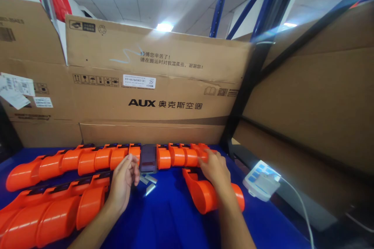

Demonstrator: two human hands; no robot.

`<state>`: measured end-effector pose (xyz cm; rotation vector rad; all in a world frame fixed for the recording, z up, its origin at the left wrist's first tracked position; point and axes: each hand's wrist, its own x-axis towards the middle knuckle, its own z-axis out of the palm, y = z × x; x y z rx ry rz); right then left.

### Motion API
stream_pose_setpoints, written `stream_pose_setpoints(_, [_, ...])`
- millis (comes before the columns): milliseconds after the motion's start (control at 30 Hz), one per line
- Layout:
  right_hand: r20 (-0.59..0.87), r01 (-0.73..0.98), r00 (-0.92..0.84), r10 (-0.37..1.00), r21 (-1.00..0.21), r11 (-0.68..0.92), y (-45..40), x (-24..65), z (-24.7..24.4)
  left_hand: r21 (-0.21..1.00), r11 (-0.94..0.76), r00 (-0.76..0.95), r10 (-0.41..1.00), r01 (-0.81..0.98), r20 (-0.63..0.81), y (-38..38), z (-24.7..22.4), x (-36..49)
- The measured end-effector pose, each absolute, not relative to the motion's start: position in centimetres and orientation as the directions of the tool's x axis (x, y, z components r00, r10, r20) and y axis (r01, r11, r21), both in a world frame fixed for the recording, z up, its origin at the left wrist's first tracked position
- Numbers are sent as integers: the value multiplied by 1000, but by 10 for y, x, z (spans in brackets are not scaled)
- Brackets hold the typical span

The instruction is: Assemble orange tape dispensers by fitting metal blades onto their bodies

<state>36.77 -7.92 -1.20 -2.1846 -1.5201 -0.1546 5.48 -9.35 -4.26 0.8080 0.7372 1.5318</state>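
Orange cylindrical parts [87, 162] with dark strips stand in a long row along the back of the blue surface. My right hand [215, 166] reaches onto the right end of this row, its fingers on an orange part [191, 157]. Beside a dark rectangular object [149, 158] in the row is my left hand [125, 177], its fingers curled together; whatever they may hold is hidden. Small silvery pieces [150, 190] lie on the blue surface just right of that hand. Under my right forearm rest more orange parts [203, 196].
A nearer row of orange parts [58, 216] fills the left front of the blue surface [163, 218]. A white device [261, 181] with a cable sits at the right. Cardboard [163, 89] stands behind, beside a dark post [248, 74].
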Motion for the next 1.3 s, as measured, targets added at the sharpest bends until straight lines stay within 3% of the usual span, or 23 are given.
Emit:
stream_pose_setpoints(133, [348, 919, 373, 860, -265, -292, -79, 367, -12, 831, -99, -61, 995, -547, 79, -93, -43, 55])
stream_pose_setpoints(367, [168, 848, 479, 862, -341, -405, -82, 358, -3, 843, -97, -52, 995, -530, 82, -94, -44, 56])
stream_pose_setpoints(633, [399, 827, 519, 756, -457, -326, -86, 358, 3, 841, -107, -63, 994, -530, 87, -93, -45, 56])
stream_pose_setpoints(767, [591, 799, 538, 600, -584, -141, -93, 353, 11, 845, -109, -68, 994, -524, 86, -93, -46, 56])
stream_pose_setpoints(900, [691, 667, 517, 505, -695, 268, -105, 333, 19, 861, -100, -40, 995, -498, 92, -94, -46, 56])
stream_pose_setpoints(1067, [761, 444, 237, 604, -638, 629, -124, 290, 17, 890, -166, -3, 983, -425, 182, -98, -43, 58])
stream_pose_setpoints(1300, [534, 337, -361, 764, -690, 641, -146, 245, -4, 815, -141, -58, 990, -562, 130, -94, -44, 60])
